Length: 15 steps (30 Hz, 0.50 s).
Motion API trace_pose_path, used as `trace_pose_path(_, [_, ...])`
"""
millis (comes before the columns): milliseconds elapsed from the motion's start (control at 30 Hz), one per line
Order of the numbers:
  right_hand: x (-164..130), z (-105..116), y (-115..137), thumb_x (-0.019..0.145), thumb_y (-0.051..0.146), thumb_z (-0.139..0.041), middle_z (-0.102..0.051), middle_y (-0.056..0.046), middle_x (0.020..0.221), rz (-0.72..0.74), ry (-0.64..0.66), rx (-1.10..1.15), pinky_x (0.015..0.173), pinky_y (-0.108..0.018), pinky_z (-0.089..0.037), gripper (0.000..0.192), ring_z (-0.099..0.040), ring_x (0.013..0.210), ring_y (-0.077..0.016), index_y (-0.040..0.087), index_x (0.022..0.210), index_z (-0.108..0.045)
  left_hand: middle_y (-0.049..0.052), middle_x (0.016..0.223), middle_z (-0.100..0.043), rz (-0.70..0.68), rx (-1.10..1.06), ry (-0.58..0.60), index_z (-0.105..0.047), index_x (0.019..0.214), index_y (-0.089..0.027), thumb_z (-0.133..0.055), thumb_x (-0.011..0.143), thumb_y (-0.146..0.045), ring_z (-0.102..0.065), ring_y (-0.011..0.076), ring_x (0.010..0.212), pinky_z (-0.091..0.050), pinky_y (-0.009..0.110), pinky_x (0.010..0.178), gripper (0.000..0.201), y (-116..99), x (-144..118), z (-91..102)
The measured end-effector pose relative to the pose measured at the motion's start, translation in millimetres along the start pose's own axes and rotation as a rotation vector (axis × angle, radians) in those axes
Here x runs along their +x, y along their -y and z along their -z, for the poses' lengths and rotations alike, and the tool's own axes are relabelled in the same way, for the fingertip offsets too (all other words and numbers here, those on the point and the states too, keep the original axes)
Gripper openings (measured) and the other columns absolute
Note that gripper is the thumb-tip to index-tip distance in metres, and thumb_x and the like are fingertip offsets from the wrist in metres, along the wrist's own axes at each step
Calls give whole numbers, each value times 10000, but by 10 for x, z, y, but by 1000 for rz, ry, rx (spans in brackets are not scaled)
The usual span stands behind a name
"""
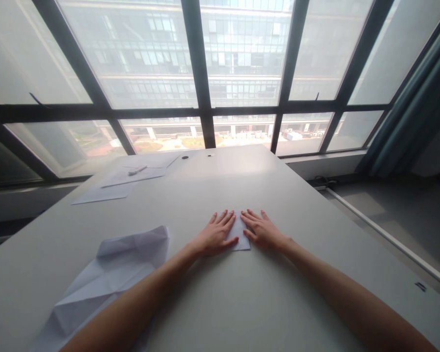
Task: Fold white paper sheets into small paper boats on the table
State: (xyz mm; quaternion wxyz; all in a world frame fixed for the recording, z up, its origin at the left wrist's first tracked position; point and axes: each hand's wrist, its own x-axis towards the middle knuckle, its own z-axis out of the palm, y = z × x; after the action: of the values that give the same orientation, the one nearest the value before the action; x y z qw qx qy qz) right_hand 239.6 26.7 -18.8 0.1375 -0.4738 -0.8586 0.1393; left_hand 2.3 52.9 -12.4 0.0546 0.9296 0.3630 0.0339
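Both hands, left and right, lie flat, fingers spread.

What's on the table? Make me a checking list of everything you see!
Surface: pale grey table, smooth, two small holes near the far edge.
Job's things: small folded white paper, lying flat under both hands.
Clutter: big creased paper at left; flat sheets farther back with a white pen on top.
Grippers: left hand and right hand pressed flat on the small paper, fingers spread.
Cables: a cable on the sill at right.
Surroundings: large windows facing buildings; teal curtain at right.
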Motion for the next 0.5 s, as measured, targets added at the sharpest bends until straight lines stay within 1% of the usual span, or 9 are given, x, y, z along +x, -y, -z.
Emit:
trace_pose_path(67, [5,-7,15,982,399,-408,-259,-78,1604,-25,-9,-15,1169,-626,-25,619,-163,1496,-275,231,1557,-252,134,1623,-166,-3,-12,0,-193,1576,-153,-316,963,-655,-107,313,1507,-87,505,1196,801,8,6,-1])
trace_pose_path(133, [3,8,21,969,465,-432,-263,-92,1602,-23,-3,-22,1168,-626,-14,660,-166,1495,-286,223,1557,-253,124,1620,-190,-2,-40,-3,-209,1572,-171,-294,975,-647,-126,300,1506,-93,500,1199,768,22,20,-13])
trace_pose_path(200, [-4,30,23,947,543,-454,-261,-106,1601,-13,5,-24,1170,-621,-11,722,-165,1494,-296,213,1557,-254,134,1617,-207,39,-76,-32,-222,1566,-154,-281,989,-621,-150,287,1503,-117,478,1203,745,41,43,-42])
trace_pose_path(300, [-14,46,24,935,579,-459,-252,-113,1603,-11,8,-28,1171,-615,-13,751,-160,1495,-300,204,1555,-262,197,1598,-240,179,-94,-130,-220,1551,-67,-370,974,-578,-185,303,1493,-175,451,1200,785,64,80,-111])
trace_pose_path(367, [-16,41,28,939,570,-453,-251,-115,1603,-19,2,-30,1171,-614,-14,742,-161,1495,-296,198,1554,-265,221,1575,-287,256,-84,-186,-221,1541,-40,-451,943,-551,-207,333,1483,-189,474,1195,820,68,95,-151])
trace_pose_path(433, [-14,32,33,946,559,-445,-253,-118,1602,-28,-4,-30,1172,-612,-16,731,-162,1495,-293,191,1552,-268,219,1554,-333,281,-80,-213,-228,1539,-52,-486,928,-531,-246,352,1467,-191,509,1189,819,61,97,-168])
trace_pose_path(500, [-10,28,40,952,549,-436,-257,-120,1601,-35,-5,-29,1173,-609,-23,720,-163,1495,-292,186,1551,-271,213,1537,-365,269,-82,-226,-240,1538,-71,-496,929,-520,-290,357,1446,-202,526,1182,799,47,89,-160])
